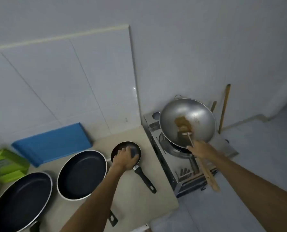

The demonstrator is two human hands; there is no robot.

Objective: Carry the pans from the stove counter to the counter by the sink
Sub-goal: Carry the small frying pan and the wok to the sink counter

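Three black non-stick pans lie on the beige counter: a small one with a black handle, a medium one, and a large one at the lower left. My left hand rests over the small pan, fingers curled on its rim. A steel wok with brown residue and a wooden-handled spatula is tilted above the gas stove. My right hand grips the wok's near rim where the spatula handle crosses it.
A blue cutting board leans at the tiled wall behind the pans. A green rack stands at the left edge. Wooden sticks lean against the wall right of the stove. Grey floor lies to the right.
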